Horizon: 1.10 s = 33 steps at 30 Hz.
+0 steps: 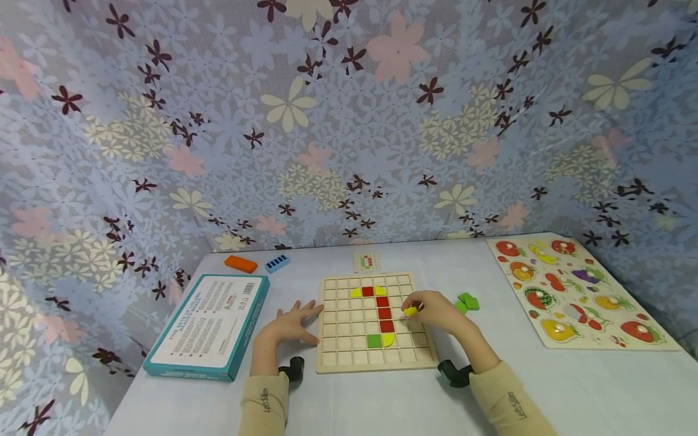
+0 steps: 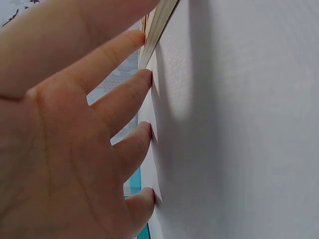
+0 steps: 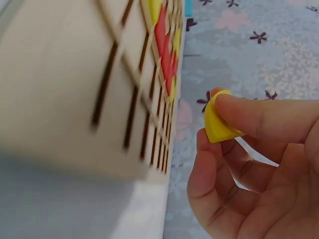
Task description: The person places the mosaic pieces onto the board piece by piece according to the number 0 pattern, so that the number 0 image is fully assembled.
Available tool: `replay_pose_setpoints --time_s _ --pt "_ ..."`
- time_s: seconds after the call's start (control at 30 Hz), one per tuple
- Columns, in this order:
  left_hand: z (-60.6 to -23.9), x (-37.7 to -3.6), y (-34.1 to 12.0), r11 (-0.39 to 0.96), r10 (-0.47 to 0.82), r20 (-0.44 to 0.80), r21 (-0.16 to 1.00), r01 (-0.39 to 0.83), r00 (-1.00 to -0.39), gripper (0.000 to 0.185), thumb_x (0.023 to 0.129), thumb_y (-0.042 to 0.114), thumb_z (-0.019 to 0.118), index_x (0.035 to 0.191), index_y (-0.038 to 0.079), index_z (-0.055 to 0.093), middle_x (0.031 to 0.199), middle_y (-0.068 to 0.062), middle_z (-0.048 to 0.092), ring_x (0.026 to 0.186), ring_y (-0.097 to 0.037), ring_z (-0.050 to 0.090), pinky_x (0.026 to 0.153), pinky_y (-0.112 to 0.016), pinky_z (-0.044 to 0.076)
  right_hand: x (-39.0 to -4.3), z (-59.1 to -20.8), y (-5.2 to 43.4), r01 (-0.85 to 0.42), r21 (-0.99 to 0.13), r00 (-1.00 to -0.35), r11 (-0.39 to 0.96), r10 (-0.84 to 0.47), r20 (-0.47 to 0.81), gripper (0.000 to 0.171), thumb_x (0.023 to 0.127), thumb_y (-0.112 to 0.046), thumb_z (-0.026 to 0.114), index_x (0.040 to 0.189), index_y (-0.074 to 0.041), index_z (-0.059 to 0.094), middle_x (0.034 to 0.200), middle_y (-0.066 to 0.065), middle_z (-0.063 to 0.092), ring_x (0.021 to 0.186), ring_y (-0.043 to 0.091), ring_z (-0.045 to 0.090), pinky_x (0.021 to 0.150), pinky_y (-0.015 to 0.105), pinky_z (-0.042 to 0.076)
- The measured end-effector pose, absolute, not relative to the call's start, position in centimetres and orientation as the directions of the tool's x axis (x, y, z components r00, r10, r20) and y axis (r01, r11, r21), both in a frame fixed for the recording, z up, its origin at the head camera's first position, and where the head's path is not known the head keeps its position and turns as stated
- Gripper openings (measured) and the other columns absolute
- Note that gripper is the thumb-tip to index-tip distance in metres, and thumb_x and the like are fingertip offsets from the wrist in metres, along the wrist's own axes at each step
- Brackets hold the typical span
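Yellow piece (image 3: pixel 219 122), pinched in the right hand (image 1: pixel 436 312) above the grid board (image 1: pixel 376 357) at centre frame, may slip or seat crooked; left hand (image 1: pixel 289 324) rests flat on the bench (image 1: pixel 382 399).

The grid board (image 1: pixel 376 357) is pale, matt wood. The yellow piece (image 3: pixel 215 124) looks smooth and painted. A matt white cloth covers the table (image 1: pixel 572 387), with glossy printed card on the box (image 1: pixel 209 324).

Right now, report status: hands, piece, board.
Left hand flat on table, fingers at grid board edge. Right hand pinches yellow piece above board. Green pieces lie right, clear of the board.
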<state>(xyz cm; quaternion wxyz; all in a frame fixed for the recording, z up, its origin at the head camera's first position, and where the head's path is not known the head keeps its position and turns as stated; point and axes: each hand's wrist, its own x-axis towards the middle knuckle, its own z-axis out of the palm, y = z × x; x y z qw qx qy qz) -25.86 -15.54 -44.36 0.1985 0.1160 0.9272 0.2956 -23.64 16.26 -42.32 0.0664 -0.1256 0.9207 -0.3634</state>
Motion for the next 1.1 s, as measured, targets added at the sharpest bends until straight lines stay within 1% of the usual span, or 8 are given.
replay_pose_setpoints --time_s 0.17,0.37,0.57,0.73,0.9,0.97,1.07,1.1 --pt "-44.4 -25.8 -15.5 0.797 0.33 -0.298 0.596 0.096 -0.896 0.079 0.067 0.016 0.078 0.139 0.019 0.044 0.151 -0.005 0.027 0.141 -0.035 0.007 0.109 -0.061 -0.006 -23.8 -41.8 15.0 -0.22 -0.699 -0.948 0.68 -0.319 -0.012 0.016 0.079 0.003 0.062 0.094 -0.003 0.066 0.09 0.004 0.061 0.085 0.02 0.054 0.071 0.036 0.049" --pt "-44.6 -25.8 -15.5 0.792 0.333 -0.297 0.603 0.094 -0.895 0.079 0.067 0.015 0.078 0.138 0.018 0.044 0.151 -0.006 0.028 0.141 -0.035 0.007 0.109 -0.061 -0.006 -23.8 -41.6 13.2 -0.223 -0.722 -0.94 0.655 -0.34 -0.017 0.014 0.079 0.003 0.063 0.092 -0.003 0.065 0.09 0.002 0.062 0.084 0.018 0.055 0.071 0.034 0.05" --pt "-44.3 -25.8 -15.5 0.796 0.334 -0.303 0.598 0.094 -0.893 0.079 0.068 0.016 0.078 0.139 0.018 0.044 0.151 -0.006 0.027 0.141 -0.035 0.007 0.109 -0.061 -0.006 -23.8 -41.3 11.6 -0.257 -0.722 -0.921 0.642 -0.388 -0.017 0.015 0.08 0.001 0.063 0.094 -0.005 0.066 0.094 0.003 0.063 0.089 0.019 0.057 0.076 0.035 0.051" --pt "-44.4 -26.0 -15.5 0.798 0.338 -0.305 0.595 0.099 -0.89 0.079 0.068 0.016 0.078 0.139 0.019 0.044 0.151 -0.006 0.028 0.141 -0.035 0.007 0.109 -0.062 -0.006 -23.8 -41.1 10.5 -0.27 -0.723 -0.908 0.636 -0.418 -0.028 0.016 0.081 0.0 0.063 0.096 -0.005 0.067 0.09 0.002 0.063 0.082 0.016 0.055 0.068 0.029 0.049" --pt "-44.5 -26.2 -15.5 0.795 0.34 -0.303 0.599 0.1 -0.89 0.079 0.068 0.017 0.078 0.139 0.02 0.044 0.151 -0.005 0.027 0.141 -0.035 0.007 0.109 -0.061 -0.006 -23.6 -41.1 9.7 -0.272 -0.729 -0.903 0.628 -0.429 -0.033 0.016 0.083 -0.002 0.062 0.098 -0.006 0.067 0.094 0.002 0.062 0.084 0.017 0.055 0.067 0.027 0.049" --pt "-44.5 -26.2 -15.5 0.794 0.344 -0.303 0.599 0.103 -0.889 0.079 0.068 0.017 0.078 0.139 0.019 0.044 0.151 -0.005 0.027 0.141 -0.035 0.007 0.109 -0.061 -0.006 -23.6 -41.2 9.5 -0.267 -0.732 -0.902 0.627 -0.43 -0.039 0.015 0.083 -0.002 0.062 0.098 -0.006 0.067 0.094 0.002 0.062 0.082 0.017 0.054 0.065 0.026 0.049" --pt "-44.5 -26.2 -15.5 0.797 0.342 -0.307 0.596 0.101 -0.888 0.079 0.068 0.017 0.078 0.139 0.019 0.043 0.151 -0.006 0.027 0.141 -0.035 0.007 0.109 -0.061 -0.006 -23.5 -41.5 9.2 -0.257 -0.741 -0.901 0.62 -0.43 -0.048 0.014 0.083 -0.001 0.062 0.096 -0.006 0.067 0.091 0.003 0.061 0.074 0.016 0.053 0.059 0.025 0.048" --pt "-44.5 -26.2 -15.5 0.799 0.34 -0.307 0.593 0.1 -0.889 0.079 0.068 0.018 0.078 0.139 0.019 0.043 0.151 -0.006 0.027 0.141 -0.035 0.007 0.109 -0.061 -0.005 -23.5 -41.6 9.0 -0.263 -0.74 -0.899 0.619 -0.436 -0.045 0.014 0.083 -0.001 0.062 0.095 -0.006 0.067 0.09 0.002 0.061 0.073 0.016 0.053 0.06 0.025 0.047"
